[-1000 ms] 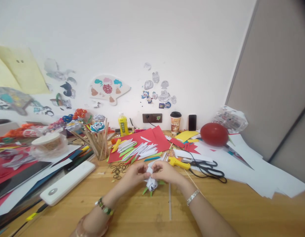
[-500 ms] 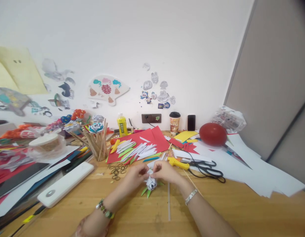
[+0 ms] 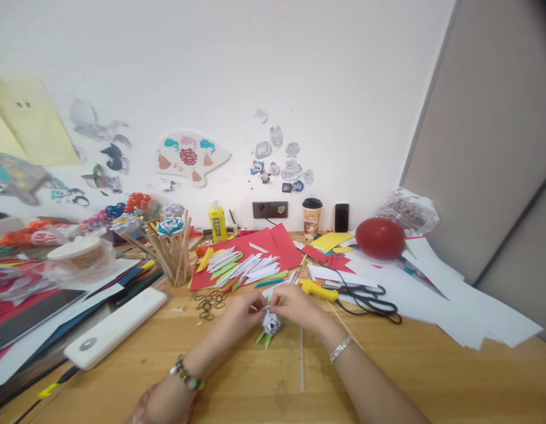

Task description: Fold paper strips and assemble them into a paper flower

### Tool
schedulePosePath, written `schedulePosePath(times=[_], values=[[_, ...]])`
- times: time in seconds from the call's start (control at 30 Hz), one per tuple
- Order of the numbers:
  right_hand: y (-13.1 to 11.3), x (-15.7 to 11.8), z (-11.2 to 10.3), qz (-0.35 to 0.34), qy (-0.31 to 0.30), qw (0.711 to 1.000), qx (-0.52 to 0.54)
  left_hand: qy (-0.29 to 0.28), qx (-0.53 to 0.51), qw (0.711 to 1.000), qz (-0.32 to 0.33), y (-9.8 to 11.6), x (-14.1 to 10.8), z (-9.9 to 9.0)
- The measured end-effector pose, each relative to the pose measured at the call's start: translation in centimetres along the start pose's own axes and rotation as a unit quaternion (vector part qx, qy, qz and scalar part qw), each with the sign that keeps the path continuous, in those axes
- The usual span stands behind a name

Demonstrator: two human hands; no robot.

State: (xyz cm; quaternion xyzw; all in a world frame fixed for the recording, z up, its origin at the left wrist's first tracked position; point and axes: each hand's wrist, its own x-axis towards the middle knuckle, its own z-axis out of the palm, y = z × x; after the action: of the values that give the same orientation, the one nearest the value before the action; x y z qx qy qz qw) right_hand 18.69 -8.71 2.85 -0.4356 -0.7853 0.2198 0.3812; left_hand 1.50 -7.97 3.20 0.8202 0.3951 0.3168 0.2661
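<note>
Near the middle of the table, a white folded-paper flower (image 3: 271,323) with green paper leaves (image 3: 264,339) is between my two hands. My left hand (image 3: 247,310) pinches its far side from the left, thumb and finger together. From the right, my right hand (image 3: 294,304) pinches the same spot, its fingertips close to those of the left. What exactly lies between the fingertips is too small to make out. A thin pale strip (image 3: 301,359) lies on the wood beside the right wrist. Just beyond that hand rests a yellow hot glue gun (image 3: 318,290).
Black-handled scissors (image 3: 374,300) and white paper sheets (image 3: 453,306) lie to the right. Cut paper strips cover red paper (image 3: 281,244) behind my hands. Rubber bands (image 3: 209,303), a white power bank (image 3: 116,330) and a bunch of sticks (image 3: 178,262) are at left. A balloon (image 3: 380,238) stands at back right.
The flower has turned slightly, its rosette facing me more fully. Both hands keep their pinch in nearly the same place. The whole view has shifted a little.
</note>
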Motion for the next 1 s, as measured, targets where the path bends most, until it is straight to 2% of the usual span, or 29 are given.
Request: schedulePosePath(times=[0.07, 0.17, 0.27, 0.43, 0.5, 0.57, 0.67, 0.73, 0.83, 1.0], values=[[-0.3, 0.1, -0.2, 0.004, -0.018, 1.0, -0.005, -0.026, 0.03, 0.999, -0.007, 0.0, 0.0, -0.2], [-0.8, 0.3, -0.6, 0.003, -0.085, 0.995, -0.057, -0.054, 0.08, 0.995, -0.016, 0.4, 0.0, -0.3], [-1.5, 0.5, -0.9, -0.005, -0.12, 0.986, -0.114, -0.062, 0.074, 0.995, -0.014, 0.8, 0.0, -0.2], [-1.6, 0.6, -1.1, -0.063, -0.092, 0.986, -0.126, -0.035, -0.004, 0.999, -0.027, 0.7, 0.1, 0.1], [-1.3, 0.5, -1.1, -0.064, -0.071, 0.99, -0.103, -0.028, -0.071, 0.996, -0.051, 0.7, 0.1, -0.1], [-1.0, 0.5, -1.1, -0.043, -0.044, 0.996, -0.064, -0.041, -0.184, 0.977, -0.097, 0.7, 0.2, -0.4], [-0.7, 0.5, -1.0, -0.014, 0.002, 1.0, -0.019, -0.063, -0.356, 0.916, -0.176, 0.5, 0.2, -0.7], [-0.6, 0.6, -0.9, -0.019, 0.018, 1.0, -0.011, -0.078, -0.399, 0.89, -0.205, 0.1, 0.2, -0.6], [-0.5, 0.6, -0.7, -0.056, 0.007, 0.998, -0.012, -0.09, -0.41, 0.877, -0.235, -0.5, 0.2, -0.2], [-0.2, 0.7, -0.6, -0.13, -0.012, 0.991, -0.034, -0.072, -0.438, 0.873, -0.202, -1.1, 0.3, 0.4]])
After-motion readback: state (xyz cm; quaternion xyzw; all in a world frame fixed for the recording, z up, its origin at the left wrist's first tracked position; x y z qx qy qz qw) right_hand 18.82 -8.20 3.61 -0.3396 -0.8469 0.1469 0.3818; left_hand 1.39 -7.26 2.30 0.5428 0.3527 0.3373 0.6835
